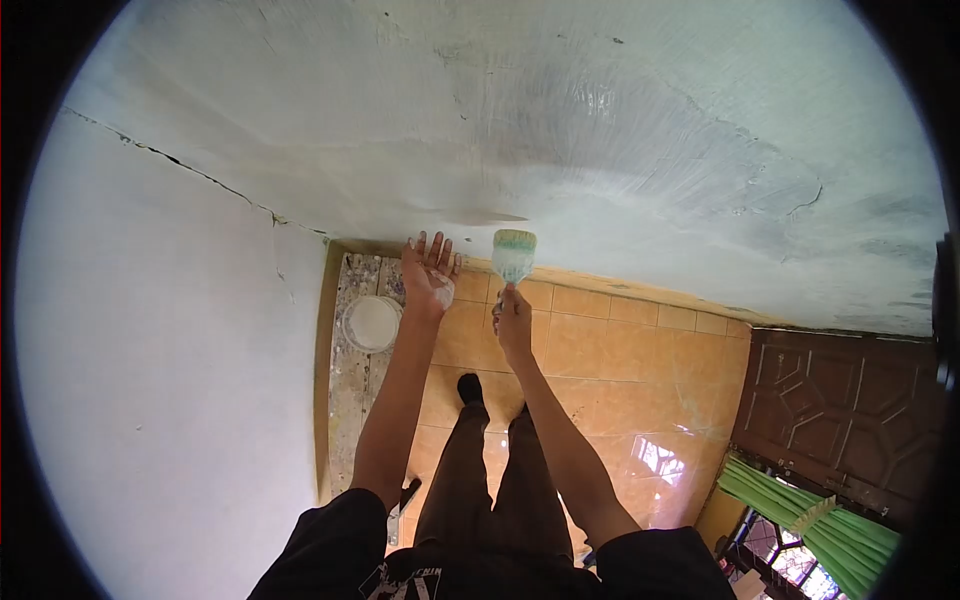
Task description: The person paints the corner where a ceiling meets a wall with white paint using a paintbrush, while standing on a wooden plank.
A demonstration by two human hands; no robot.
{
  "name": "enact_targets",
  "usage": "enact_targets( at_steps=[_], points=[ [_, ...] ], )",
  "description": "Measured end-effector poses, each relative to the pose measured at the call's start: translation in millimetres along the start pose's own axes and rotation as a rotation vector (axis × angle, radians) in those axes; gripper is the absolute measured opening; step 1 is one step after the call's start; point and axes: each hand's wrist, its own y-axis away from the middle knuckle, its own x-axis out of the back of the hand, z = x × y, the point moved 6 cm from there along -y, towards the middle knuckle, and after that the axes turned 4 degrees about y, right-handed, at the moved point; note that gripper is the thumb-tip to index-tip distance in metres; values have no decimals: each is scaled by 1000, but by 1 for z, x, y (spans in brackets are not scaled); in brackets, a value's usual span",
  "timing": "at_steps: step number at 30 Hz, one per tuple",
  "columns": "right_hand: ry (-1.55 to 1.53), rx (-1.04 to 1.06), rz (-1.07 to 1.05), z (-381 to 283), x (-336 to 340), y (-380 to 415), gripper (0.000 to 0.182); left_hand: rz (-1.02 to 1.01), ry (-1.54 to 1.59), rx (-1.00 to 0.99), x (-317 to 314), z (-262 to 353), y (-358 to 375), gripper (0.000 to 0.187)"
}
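My right hand grips the handle of a wide paintbrush, its bristles up near the wall. Pale paint and green tints cover the brush head. To the left of it, my left hand is open, palm up and fingers spread, with white paint on the heel of the palm. It holds nothing and is close to the wall. A white bucket of whitish liquid stands just left of my left forearm. The wall has streaky, damp-looking patches and several thin cracks.
The bucket rests on a paint-spattered wooden bench along the left wall, which a long crack borders. A dark-handled tool lies near my left elbow. Orange tiles cover the floor. A brown panelled door and green curtain are at right.
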Motion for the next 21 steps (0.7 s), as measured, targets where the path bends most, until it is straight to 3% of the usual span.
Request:
enact_targets(
  at_steps=[2, 4, 6, 8, 11, 13, 15, 16, 18, 20, 21],
  points=[
    [-129, -173, -103, -15, -8, 17, 35, 21, 20, 4, 4, -1, -1, 48],
    [-209, -177, -110, -40, -14, 9, 32, -289, 856, 510, 27, -16, -25, 48],
    [-290, -171, -136, -73, -17, 10, 29, -279, 870, 515, 30, -15, -25, 49],
    [-369, -150, -183, -118, -17, 25, 27, 37, 48, 38, 6, 2, -2, 50],
    [-358, -56, -207, -155, -15, 62, 25, -1, 2, 8, 6, 5, 3, 49],
    [-367, -49, -195, -148, -10, 67, 25, -288, 836, 488, 24, -11, -13, 47],
    [-339, -110, -188, -134, -8, 60, 25, -437, 1207, 715, 39, -9, -26, 46],
    [-303, -179, -187, -119, -7, 52, 25, -437, 1166, 701, 38, -10, -26, 46],
    [-278, -258, -192, -103, -7, 32, 25, -282, 747, 461, 41, -16, -29, 45],
    [-304, -276, -207, -103, -10, 12, 25, 23, -9, 6, 2, -1, 7, 45],
    [-296, -245, -206, -114, -10, 16, 25, 34, -8, 7, -5, -1, 12, 45]
  ],
)
